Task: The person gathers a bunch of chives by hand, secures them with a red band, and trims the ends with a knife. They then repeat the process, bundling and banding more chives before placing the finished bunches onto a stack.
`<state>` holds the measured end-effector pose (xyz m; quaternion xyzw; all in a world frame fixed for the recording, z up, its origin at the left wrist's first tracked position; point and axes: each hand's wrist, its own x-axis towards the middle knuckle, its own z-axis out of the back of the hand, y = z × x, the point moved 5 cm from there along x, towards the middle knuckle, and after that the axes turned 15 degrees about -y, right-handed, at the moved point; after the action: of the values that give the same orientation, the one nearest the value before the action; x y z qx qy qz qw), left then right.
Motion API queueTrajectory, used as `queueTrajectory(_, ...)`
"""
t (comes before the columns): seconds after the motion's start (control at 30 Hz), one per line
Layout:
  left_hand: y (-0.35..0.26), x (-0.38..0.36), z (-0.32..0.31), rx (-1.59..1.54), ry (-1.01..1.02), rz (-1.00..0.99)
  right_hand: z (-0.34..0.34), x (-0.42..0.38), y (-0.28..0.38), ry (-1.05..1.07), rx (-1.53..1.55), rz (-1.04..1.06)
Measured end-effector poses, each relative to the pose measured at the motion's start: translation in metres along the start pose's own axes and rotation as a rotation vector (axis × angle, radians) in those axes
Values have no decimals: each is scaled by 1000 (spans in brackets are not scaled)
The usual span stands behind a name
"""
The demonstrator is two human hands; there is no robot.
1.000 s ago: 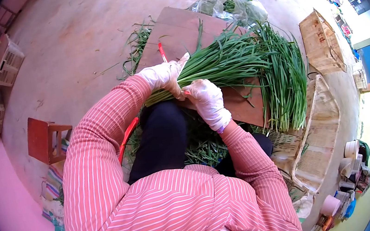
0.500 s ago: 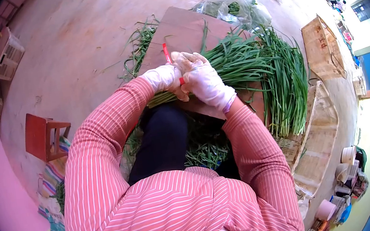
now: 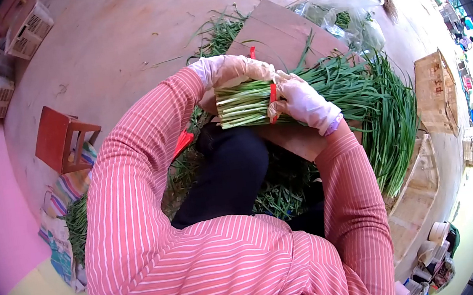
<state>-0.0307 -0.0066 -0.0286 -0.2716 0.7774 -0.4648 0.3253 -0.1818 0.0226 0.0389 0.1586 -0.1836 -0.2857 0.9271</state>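
Observation:
A bunch of garlic chives (image 3: pixel 243 106) lies sideways in front of me, its pale cut stems to the left and its leaves spreading right. A narrow red tie (image 3: pixel 274 104) circles the stems. My left hand (image 3: pixel 238 68), in a whitish glove, reaches over the far side of the bunch with fingers curled at the top of the tie. A red tie end (image 3: pixel 252 52) sticks up behind that hand. My right hand (image 3: pixel 305 101), gloved too, is closed round the bunch just right of the tie, thumb on the near side. The left fingertips are partly hidden.
A brown board (image 3: pixel 286 27) lies under the bunch. More chives (image 3: pixel 392 127) hang over its right side. Loose leaves (image 3: pixel 224 34) and a clear plastic bag (image 3: pixel 361 26) lie beyond. Crates (image 3: pixel 434 94) stand at right, a red-brown stool (image 3: pixel 56 138) at left.
The left hand has moved to the far side of the bunch, uncovering the cut stems. The red tie now shows around them. The view has shifted, and the right hand still grips the bunch.

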Motion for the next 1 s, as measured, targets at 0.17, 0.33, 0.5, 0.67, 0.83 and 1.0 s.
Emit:
queueTrajectory(0.17,-16,-23,17,39,-363,211,0,1,0,-51,-24,16)
queueTrajectory(0.33,-5,-7,67,132,-471,345,5,5,7,225,-55,-114)
queueTrajectory(0.5,-25,11,56,1157,-665,290,6,5,9,55,18,-48)
queueTrajectory(0.67,-25,21,46,1003,-682,399,3,2,4,3,-31,5)
queueTrajectory(0.83,-25,32,45,1123,-843,403,-1,0,-1,74,-63,-57)
queueTrajectory(1.0,-26,30,51,1028,-951,263,3,2,4,40,-33,-61)
